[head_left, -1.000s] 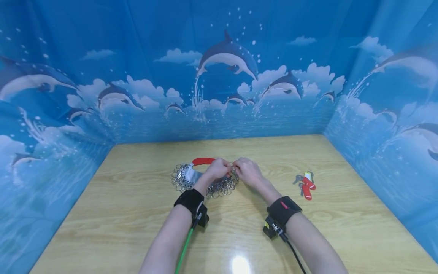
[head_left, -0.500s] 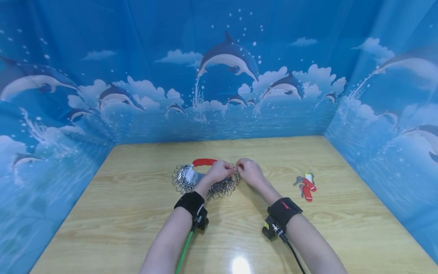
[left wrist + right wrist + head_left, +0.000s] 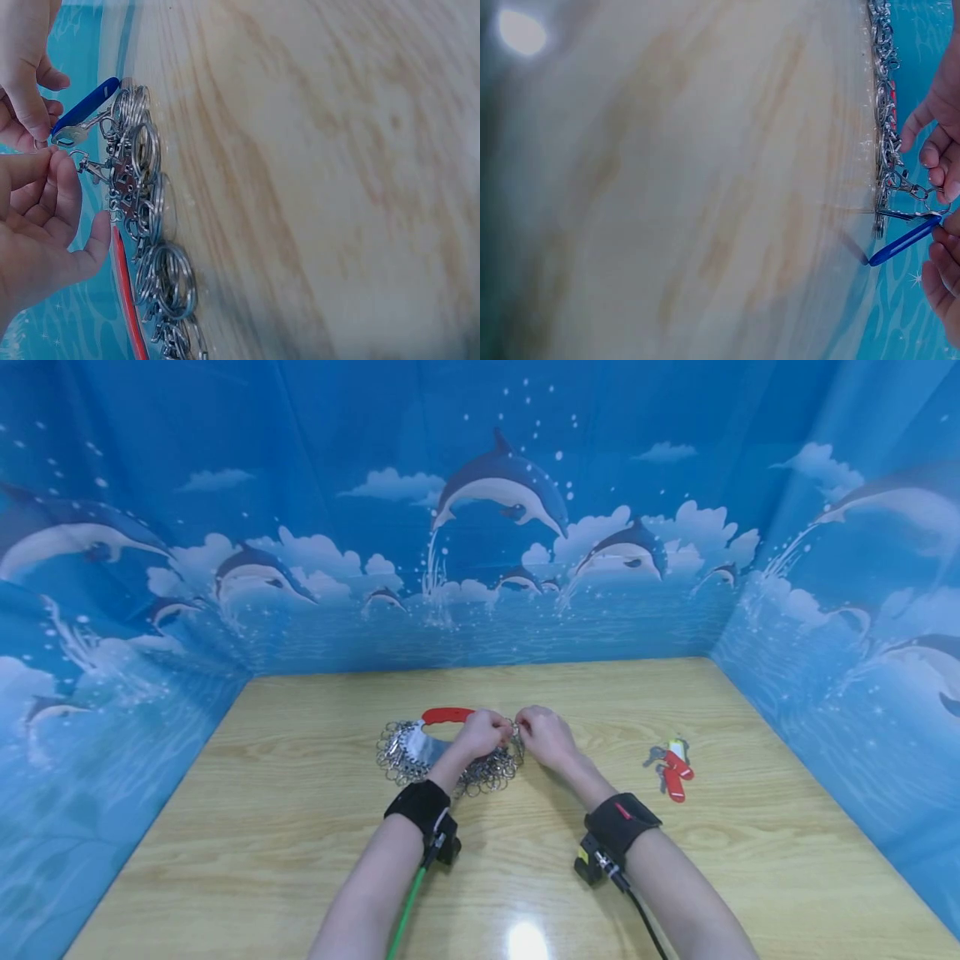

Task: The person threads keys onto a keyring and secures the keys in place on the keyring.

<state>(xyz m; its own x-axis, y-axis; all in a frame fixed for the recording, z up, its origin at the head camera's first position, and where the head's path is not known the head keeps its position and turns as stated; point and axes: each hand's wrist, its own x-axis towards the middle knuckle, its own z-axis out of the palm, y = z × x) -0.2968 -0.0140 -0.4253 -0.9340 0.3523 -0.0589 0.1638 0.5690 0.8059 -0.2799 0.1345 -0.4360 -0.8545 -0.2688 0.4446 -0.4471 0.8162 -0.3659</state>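
A large key holder with a red handle and a pale metal plate lies on the table, its edge hung with metal clips and rings. At its right end my left hand pinches a small split ring, which joins one of the clips. Close beside it, my right hand pinches the same ring from the other side. A key with a blue tag hangs by the fingertips. The fingers partly hide the ring.
To the right lie loose keys with red tags and a yellow tag. A blue dolphin-print curtain borders the wooden table at the back and sides. Cables run from both wrist cameras.
The gap between the two hands widens slightly from the earliest frame, then hardly alters. Both hands stay over the right end of the key holder; the loose keys lie unmoved.
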